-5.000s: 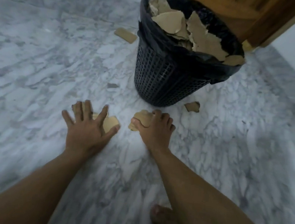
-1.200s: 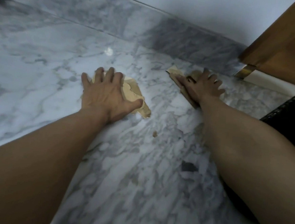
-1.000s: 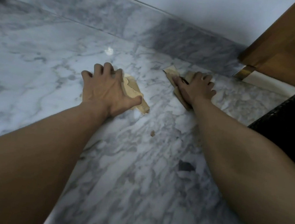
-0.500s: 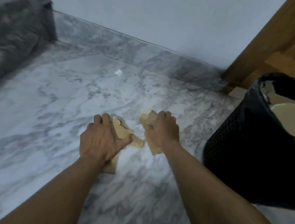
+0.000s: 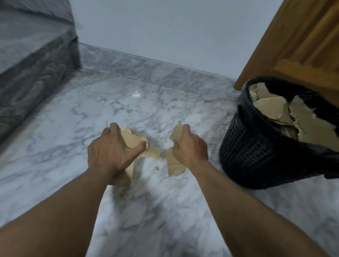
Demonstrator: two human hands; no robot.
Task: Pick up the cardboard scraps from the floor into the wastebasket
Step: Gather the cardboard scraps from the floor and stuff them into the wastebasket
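hands (image 5: 111,154) grip torn, seemingly stiff cardboard scraps (image 5: 133,140).

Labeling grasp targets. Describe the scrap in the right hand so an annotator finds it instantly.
Start at the black mesh wastebasket by the wooden door on the right. Just left of it, the right hand closes on a tan cardboard scrap. Unlike the left hand's wider scraps, it is one narrow strip jutting above and below the fist.

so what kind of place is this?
Likely a home interior, by a doorway: marble floor with matching skirting, a wooden door, and a marble step at left.
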